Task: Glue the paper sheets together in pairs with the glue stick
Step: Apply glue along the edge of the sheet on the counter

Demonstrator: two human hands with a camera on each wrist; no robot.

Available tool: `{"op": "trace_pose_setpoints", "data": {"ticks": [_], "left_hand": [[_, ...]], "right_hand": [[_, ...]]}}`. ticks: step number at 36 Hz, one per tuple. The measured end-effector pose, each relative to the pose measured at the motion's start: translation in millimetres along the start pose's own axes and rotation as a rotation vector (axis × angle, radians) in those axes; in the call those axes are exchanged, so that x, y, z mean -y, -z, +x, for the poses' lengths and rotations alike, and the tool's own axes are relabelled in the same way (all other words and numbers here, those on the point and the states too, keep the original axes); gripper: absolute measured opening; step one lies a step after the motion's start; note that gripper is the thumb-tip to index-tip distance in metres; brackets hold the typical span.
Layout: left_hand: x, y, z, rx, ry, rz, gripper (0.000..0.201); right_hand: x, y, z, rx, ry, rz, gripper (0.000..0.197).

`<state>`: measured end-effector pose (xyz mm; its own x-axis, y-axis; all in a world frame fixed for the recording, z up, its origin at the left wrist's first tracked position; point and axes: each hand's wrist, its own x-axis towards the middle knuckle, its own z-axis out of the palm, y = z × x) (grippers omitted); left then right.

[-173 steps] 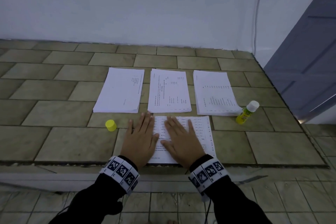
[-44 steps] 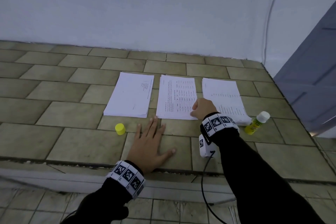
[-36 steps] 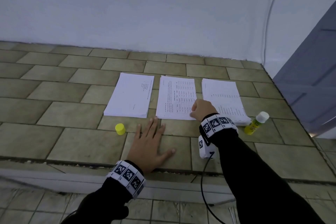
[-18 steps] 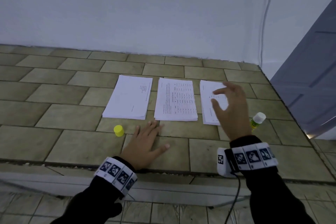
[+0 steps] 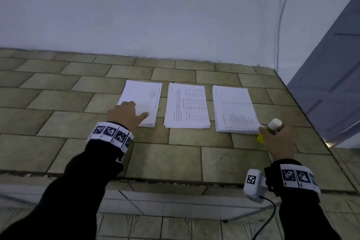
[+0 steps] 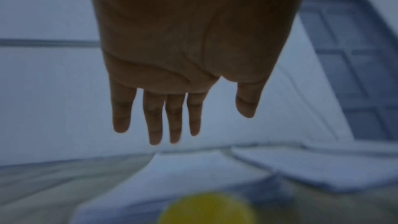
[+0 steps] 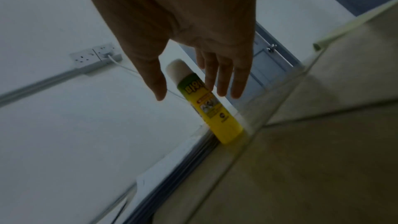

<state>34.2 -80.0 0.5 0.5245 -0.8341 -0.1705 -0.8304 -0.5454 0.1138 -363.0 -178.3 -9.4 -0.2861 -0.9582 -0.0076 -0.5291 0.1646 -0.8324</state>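
So on the tiled bench [image 5: 58,101], starting from the left: the left hand [image 5: 124,115] is reaching over the near-left corner of the left paper stack [image 5: 144,99]. Fingers are straight and loosely spread in the left wrist view, thumb out to the side, not gripping anything; can't tell if the fingertips actually touch the paper. That same view shows a blurry yellow cap [image 6: 206,209] on the bench right below the wrist, just in front of the stack; the head view doesn't show it.

Next over is the middle stack [image 5: 187,107], top sheet printed with text and a table, nobody touching it. Then the right stack [image 5: 233,109], the thickest-looking one, sitting toward the bench's right edge.

Right at that stack's near-right corner stands the glue stick [image 7: 206,101], yellow body, uncapped, pale glue tip up, a bit tilted. The right hand [image 5: 278,140] is around it, thumb on one side and fingers [image 7: 224,77] on the other, all straight and spread, one finger seems to brush the label, no real grip on it.
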Motion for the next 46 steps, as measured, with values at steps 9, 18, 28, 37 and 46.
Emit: {"op": "trace_pose_setpoints", "data": {"ticks": [9, 18, 28, 37, 46], "left_hand": [[-0.6, -24.7, 21.1, 0.055, -0.006, 0.094, 0.069], [8.7, -8.0, 17.2, -0.030, -0.004, -0.183, 0.047], [-12.3, 33.9, -29.4, -0.326, -0.229, -0.681, 0.038], [-56.6, 15.5, -68.5, 0.159, -0.624, -0.426, 0.053], [-49.0, -37.1, -84.2, 0.315, -0.791, -0.010, 0.063]], "right_hand": [[-6.4, -5.9, -2.4, 0.067, 0.128, -0.090, 0.024], [-11.0, -9.0, 0.6, 0.104, 0.127, -0.099, 0.030], [-8.4, -7.8, -0.8, 0.118, 0.209, -0.083, 0.026], [-8.6, -7.5, -6.7, 0.234, 0.241, -0.053, 0.040], [-8.8, -8.4, -14.6, 0.427, 0.297, -0.102, 0.042]]}}
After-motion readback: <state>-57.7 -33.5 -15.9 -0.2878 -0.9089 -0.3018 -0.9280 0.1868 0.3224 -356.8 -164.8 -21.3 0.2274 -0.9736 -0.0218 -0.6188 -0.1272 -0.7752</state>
